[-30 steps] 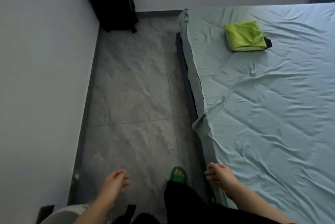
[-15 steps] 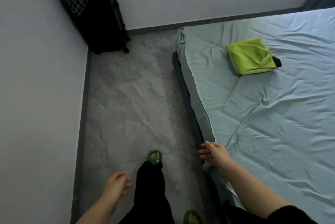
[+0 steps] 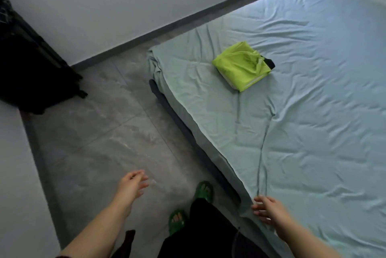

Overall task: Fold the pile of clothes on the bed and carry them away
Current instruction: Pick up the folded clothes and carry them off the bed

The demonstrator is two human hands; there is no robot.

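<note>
Fingers of the right hand are spread apart and hold nothing. They are at the near edge of the bed. Over the floor, the left hand has loose fingers and holds nothing too. Folded green clothes lie on the far left part of the bed, well apart from both hands. The right hand is nearer, so I think it should reach first.

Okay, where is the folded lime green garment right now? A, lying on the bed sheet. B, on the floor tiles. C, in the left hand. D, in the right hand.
A: the lime green garment lies on the bed sheet, apart from the left hand and the right hand, which both hold nothing.
</note>
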